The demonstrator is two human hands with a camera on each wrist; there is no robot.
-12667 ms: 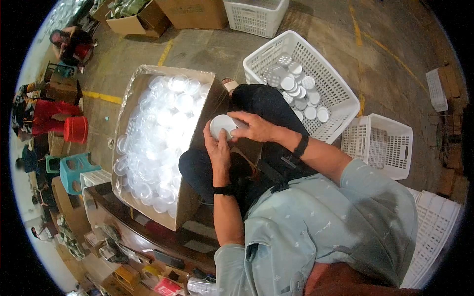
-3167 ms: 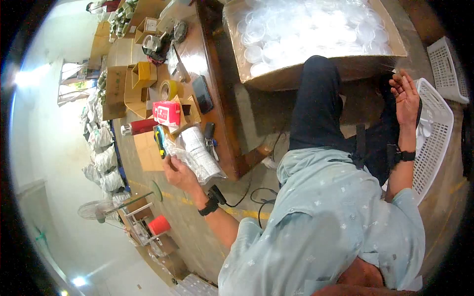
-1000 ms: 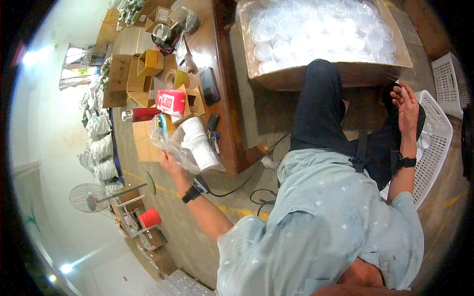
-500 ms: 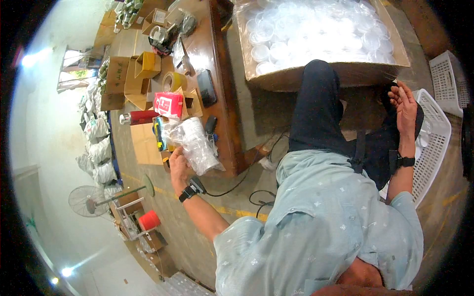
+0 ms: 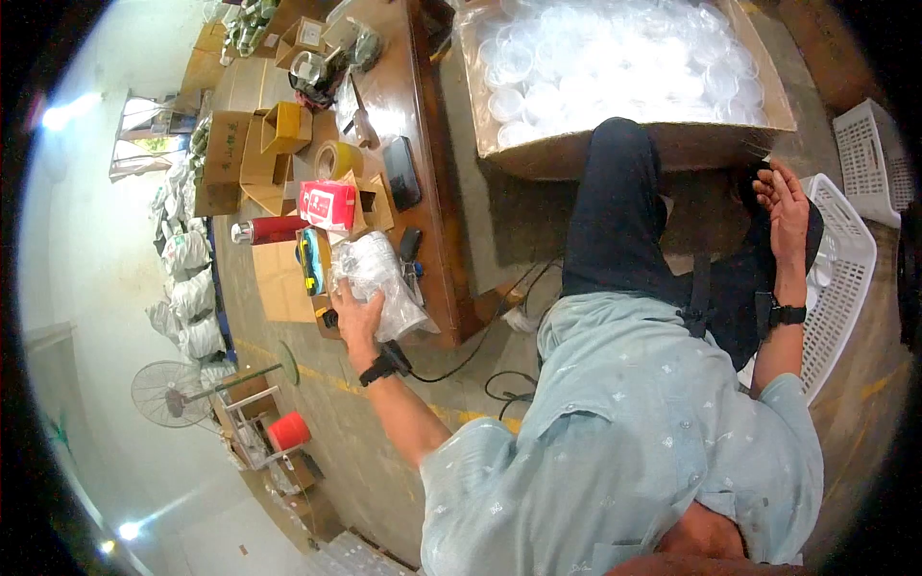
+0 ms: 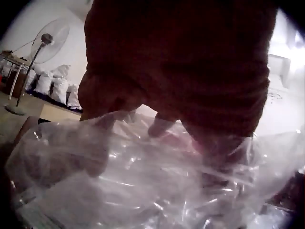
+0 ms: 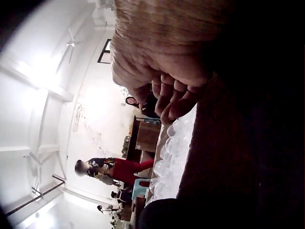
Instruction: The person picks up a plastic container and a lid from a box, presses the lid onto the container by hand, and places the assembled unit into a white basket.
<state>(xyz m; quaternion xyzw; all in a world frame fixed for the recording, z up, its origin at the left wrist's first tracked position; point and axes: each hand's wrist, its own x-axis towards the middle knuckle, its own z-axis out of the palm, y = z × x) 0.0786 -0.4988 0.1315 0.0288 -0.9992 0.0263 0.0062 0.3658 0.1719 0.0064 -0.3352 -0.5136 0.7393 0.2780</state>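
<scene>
At the near end of the brown table lies a crumpled clear plastic bag (image 5: 384,278) with something white and rolled inside. My left hand (image 5: 360,322) rests on its near side, fingers spread. In the left wrist view, the fingers of the left hand (image 6: 157,102) press on the clear film (image 6: 143,176), partly hidden by it. Beside my right knee, palm turned up, the right hand (image 5: 788,216) holds nothing; its fingers hang loosely curled. The right wrist view has the right hand (image 7: 162,62) near the carton of clear lids (image 7: 171,157).
Around the bag are a red-and-white pack (image 5: 328,204), yellow tape roll (image 5: 338,160), phone (image 5: 401,173), red flask (image 5: 274,228) and box cutter (image 5: 309,261). A large carton (image 5: 624,149) of clear round pieces stands ahead, a white basket (image 5: 845,288) at right.
Earlier both hands held a white round piece over the lap; later they parted. Over the last second the lifted plastic has settled and my left hand has moved onto the bag. My right hand has hardly moved.
</scene>
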